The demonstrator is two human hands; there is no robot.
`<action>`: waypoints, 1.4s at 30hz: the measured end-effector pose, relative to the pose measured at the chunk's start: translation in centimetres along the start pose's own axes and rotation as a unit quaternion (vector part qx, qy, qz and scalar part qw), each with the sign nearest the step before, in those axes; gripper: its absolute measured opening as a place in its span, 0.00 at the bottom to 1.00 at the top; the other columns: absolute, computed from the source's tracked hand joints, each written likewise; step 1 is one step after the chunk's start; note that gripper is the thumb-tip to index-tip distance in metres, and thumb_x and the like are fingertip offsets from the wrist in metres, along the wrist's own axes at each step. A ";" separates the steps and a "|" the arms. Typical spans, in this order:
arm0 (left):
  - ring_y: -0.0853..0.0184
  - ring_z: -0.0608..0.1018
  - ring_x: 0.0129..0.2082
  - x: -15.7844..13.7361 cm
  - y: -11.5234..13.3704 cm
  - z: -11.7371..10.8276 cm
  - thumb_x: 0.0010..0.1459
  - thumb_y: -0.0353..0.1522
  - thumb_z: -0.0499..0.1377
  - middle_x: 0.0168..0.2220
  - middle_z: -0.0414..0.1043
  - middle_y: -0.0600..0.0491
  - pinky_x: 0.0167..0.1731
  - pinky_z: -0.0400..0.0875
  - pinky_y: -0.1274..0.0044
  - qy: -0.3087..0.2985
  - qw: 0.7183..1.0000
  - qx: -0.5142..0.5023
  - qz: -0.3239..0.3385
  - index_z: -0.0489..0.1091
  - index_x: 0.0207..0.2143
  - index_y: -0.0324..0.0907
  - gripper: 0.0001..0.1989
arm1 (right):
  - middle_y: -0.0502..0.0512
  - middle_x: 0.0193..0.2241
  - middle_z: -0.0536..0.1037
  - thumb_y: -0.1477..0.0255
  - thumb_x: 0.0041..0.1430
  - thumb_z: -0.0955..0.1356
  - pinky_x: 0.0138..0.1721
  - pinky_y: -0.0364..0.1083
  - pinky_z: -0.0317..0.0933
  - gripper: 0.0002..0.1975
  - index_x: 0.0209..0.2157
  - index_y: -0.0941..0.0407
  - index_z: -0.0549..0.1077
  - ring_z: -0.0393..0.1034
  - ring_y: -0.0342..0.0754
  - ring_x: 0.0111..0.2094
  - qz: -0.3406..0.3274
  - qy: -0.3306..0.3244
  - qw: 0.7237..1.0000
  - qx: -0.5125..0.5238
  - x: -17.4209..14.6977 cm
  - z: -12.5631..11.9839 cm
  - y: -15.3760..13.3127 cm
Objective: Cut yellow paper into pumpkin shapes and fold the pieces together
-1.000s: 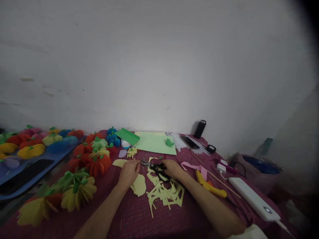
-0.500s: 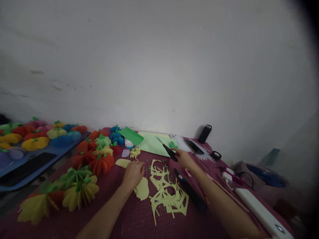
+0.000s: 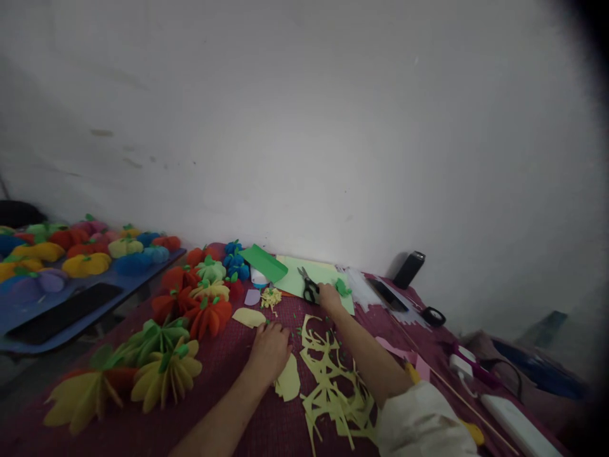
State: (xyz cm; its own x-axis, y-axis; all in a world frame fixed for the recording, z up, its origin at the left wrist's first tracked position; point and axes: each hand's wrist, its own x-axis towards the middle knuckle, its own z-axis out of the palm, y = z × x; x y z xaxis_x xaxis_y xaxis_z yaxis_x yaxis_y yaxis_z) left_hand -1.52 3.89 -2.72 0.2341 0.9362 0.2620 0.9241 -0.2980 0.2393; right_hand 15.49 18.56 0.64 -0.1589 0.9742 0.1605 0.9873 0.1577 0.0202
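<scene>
My right hand (image 3: 330,299) is at the handles of black-handled scissors (image 3: 310,291), its fingers closed at their edge and partly hidden. Slightly parted, the scissor blades point away over a pale green sheet (image 3: 294,271). My left hand (image 3: 271,346) rests palm down on the dark red table covering (image 3: 257,419), fingers spread. Just beyond its fingertips lies a pale yellow rounded cutout (image 3: 249,317). A small stack of similar yellow cutouts (image 3: 288,381) sits beside its wrist, partly covered by the hand. Yellow paper offcuts (image 3: 333,387) lie between my forearms.
Colourful paper pumpkins (image 3: 209,315) crowd the left side, more on a blue table (image 3: 157,276). At the back are a folded green sheet (image 3: 264,262) and green scraps (image 3: 342,287). To the right stand or lie a black box-like object (image 3: 409,270), phone (image 3: 387,295), tape roll (image 3: 433,316) and power strip (image 3: 518,422).
My right hand and the scissors have moved left across the pale green sheet, and the blades look wider apart. The left hand's fingers have spread. The view has shifted.
</scene>
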 end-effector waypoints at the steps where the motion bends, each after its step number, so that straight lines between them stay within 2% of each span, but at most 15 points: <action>1: 0.60 0.68 0.43 -0.1 0.0 0.0 0.53 0.36 0.50 0.39 0.69 0.47 0.45 0.55 0.67 -0.007 1.000 0.004 -0.001 0.68 0.38 0.41 0.13 | 0.57 0.44 0.68 0.69 0.59 0.62 0.40 0.52 0.63 0.14 0.46 0.59 0.64 0.66 0.48 0.41 -0.018 0.000 1.000 0.000 -0.2 0.0 -0.2; 3: 0.59 0.68 0.43 -0.2 0.0 0.0 0.53 0.35 0.50 0.39 0.69 0.46 0.44 0.56 0.66 -0.016 1.000 0.011 -0.001 0.69 0.37 0.41 0.12 | 0.57 0.44 0.68 0.69 0.59 0.62 0.40 0.52 0.63 0.14 0.46 0.59 0.65 0.66 0.48 0.41 -0.076 -0.006 0.997 0.010 -1.1 -0.1 -1.0; 5: 0.59 0.68 0.42 -0.3 0.0 -0.1 0.53 0.35 0.50 0.38 0.69 0.46 0.43 0.57 0.67 -0.023 1.000 0.013 0.000 0.69 0.37 0.40 0.12 | 0.56 0.42 0.70 0.69 0.59 0.62 0.41 0.51 0.63 0.12 0.43 0.59 0.67 0.67 0.47 0.40 -0.164 -0.028 0.986 0.032 -2.3 -0.2 -2.1; 8: 0.59 0.69 0.41 -0.3 -0.1 -0.1 0.54 0.34 0.49 0.38 0.69 0.45 0.41 0.59 0.68 -0.034 0.999 0.017 0.000 0.69 0.36 0.39 0.12 | 0.49 0.39 0.73 0.74 0.56 0.64 0.45 0.41 0.58 0.10 0.40 0.53 0.71 0.66 0.42 0.42 -0.291 -0.060 0.953 0.068 -4.1 0.1 -4.3; 11: 0.60 0.71 0.40 -0.1 -0.4 -0.2 0.54 0.33 0.49 0.38 0.70 0.44 0.40 0.62 0.69 -0.048 0.999 0.027 -0.002 0.69 0.38 0.38 0.13 | 0.53 0.47 0.69 0.73 0.57 0.62 0.49 0.43 0.55 0.15 0.47 0.54 0.67 0.62 0.45 0.48 -0.334 -0.044 0.938 0.086 -5.1 0.6 -6.2; 14: 0.62 0.71 0.40 -0.1 -0.5 -0.3 0.54 0.32 0.49 0.39 0.70 0.45 0.40 0.62 0.71 -0.054 0.998 0.038 0.001 0.68 0.40 0.38 0.13 | 0.61 0.51 0.65 0.70 0.59 0.60 0.49 0.49 0.54 0.18 0.51 0.59 0.63 0.59 0.51 0.51 -0.336 -0.029 0.937 0.090 -5.8 0.8 -6.6; 17: 0.62 0.71 0.40 -0.4 -0.1 -0.3 0.55 0.29 0.47 0.38 0.70 0.45 0.40 0.62 0.71 -0.050 0.997 0.052 0.003 0.68 0.39 0.39 0.13 | 0.64 0.50 0.66 0.71 0.58 0.60 0.48 0.50 0.55 0.20 0.51 0.61 0.63 0.60 0.53 0.49 -0.349 -0.035 0.933 0.082 -6.7 0.6 -5.3; 19: 0.62 0.71 0.40 -0.6 0.3 -0.4 0.55 0.27 0.47 0.38 0.71 0.46 0.42 0.61 0.69 -0.039 0.997 0.060 0.000 0.69 0.38 0.39 0.13 | 0.64 0.47 0.69 0.73 0.54 0.62 0.45 0.48 0.57 0.18 0.48 0.61 0.67 0.64 0.52 0.46 -0.366 -0.053 0.927 0.070 -7.4 0.0 -3.7; 21: 0.61 0.71 0.40 -0.7 0.3 -0.7 0.54 0.25 0.47 0.36 0.71 0.46 0.41 0.61 0.68 -0.024 0.997 0.065 -0.016 0.70 0.35 0.40 0.14 | 0.60 0.38 0.75 0.75 0.51 0.64 0.40 0.45 0.59 0.13 0.40 0.60 0.73 0.68 0.50 0.39 -0.380 -0.073 0.920 0.059 -8.0 -0.8 -2.3; 23: 0.59 0.72 0.38 -0.7 -0.2 -1.4 0.53 0.23 0.46 0.34 0.71 0.44 0.38 0.61 0.68 -0.007 0.996 0.073 -0.049 0.71 0.33 0.38 0.14 | 0.57 0.33 0.77 0.77 0.51 0.63 0.37 0.42 0.59 0.10 0.35 0.59 0.74 0.69 0.48 0.36 -0.387 -0.081 0.917 0.056 -8.2 -1.6 -1.8; 25: 0.58 0.71 0.39 -0.6 -1.1 -2.3 0.53 0.22 0.44 0.35 0.70 0.42 0.38 0.61 0.66 0.017 0.992 0.084 -0.089 0.70 0.35 0.36 0.15 | 0.56 0.35 0.77 0.78 0.53 0.62 0.39 0.42 0.57 0.12 0.37 0.58 0.73 0.68 0.46 0.38 -0.391 -0.073 0.916 0.061 -8.2 -2.2 -2.5; 29: 0.58 0.71 0.41 -0.6 -2.8 -3.4 0.55 0.23 0.42 0.37 0.70 0.41 0.38 0.61 0.68 0.039 0.985 0.101 -0.137 0.69 0.37 0.35 0.17 | 0.56 0.39 0.75 0.74 0.56 0.61 0.45 0.44 0.53 0.13 0.42 0.57 0.71 0.65 0.47 0.42 -0.383 -0.044 0.920 0.068 -7.8 -2.1 -6.1; 35: 0.60 0.73 0.35 -0.6 -3.0 -2.7 0.55 0.23 0.42 0.33 0.71 0.42 0.34 0.62 0.69 0.019 0.984 0.108 -0.142 0.69 0.35 0.36 0.16 | 0.60 0.35 0.74 0.68 0.53 0.65 0.40 0.47 0.58 0.11 0.36 0.60 0.73 0.66 0.51 0.39 -0.315 -0.035 0.947 0.041 -6.8 -0.1 -10.4; 39: 0.59 0.73 0.35 -0.6 -3.0 -2.5 0.55 0.23 0.41 0.33 0.71 0.41 0.34 0.61 0.68 0.015 0.985 0.104 -0.138 0.69 0.34 0.35 0.17 | 0.57 0.37 0.72 0.70 0.59 0.62 0.40 0.49 0.61 0.10 0.38 0.60 0.70 0.67 0.48 0.39 -0.279 -0.062 0.958 0.008 -6.2 0.9 -10.7; 42: 0.59 0.73 0.35 -0.7 -3.1 -2.7 0.55 0.24 0.41 0.33 0.71 0.41 0.34 0.61 0.68 0.015 0.985 0.099 -0.142 0.70 0.33 0.35 0.17 | 0.56 0.42 0.69 0.69 0.59 0.62 0.40 0.51 0.63 0.13 0.44 0.59 0.66 0.67 0.47 0.39 -0.270 -0.092 0.958 -0.015 -6.5 0.8 -9.2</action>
State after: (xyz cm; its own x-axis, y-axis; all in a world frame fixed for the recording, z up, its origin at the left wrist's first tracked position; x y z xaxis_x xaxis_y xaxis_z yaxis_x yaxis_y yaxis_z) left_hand -5.33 3.70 -1.15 -0.0485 0.9700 0.2382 0.9926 0.0202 0.1199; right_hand 7.47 10.86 -1.34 -0.6428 0.7638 -0.0589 0.7596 0.6454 0.0808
